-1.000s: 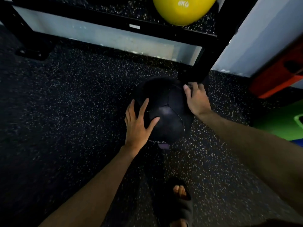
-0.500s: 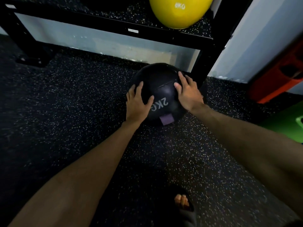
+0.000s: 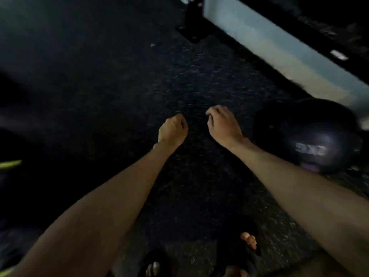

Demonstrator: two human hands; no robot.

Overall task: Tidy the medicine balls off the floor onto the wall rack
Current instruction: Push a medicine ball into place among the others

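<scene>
As black round rubber medicine ball waits unracked nearby, your L hand is fisted, R hand loosely curled; both empty.

Pale wall strip slanting across the upper right, blurred yellow-green streak at the left edge, small pale speck near the top, and bare toes in dark sandals along the bottom.

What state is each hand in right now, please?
Left hand: closed in a fist, holding nothing.
Right hand: open, fingers loosely curled, holding nothing, not touching the ball.
</scene>
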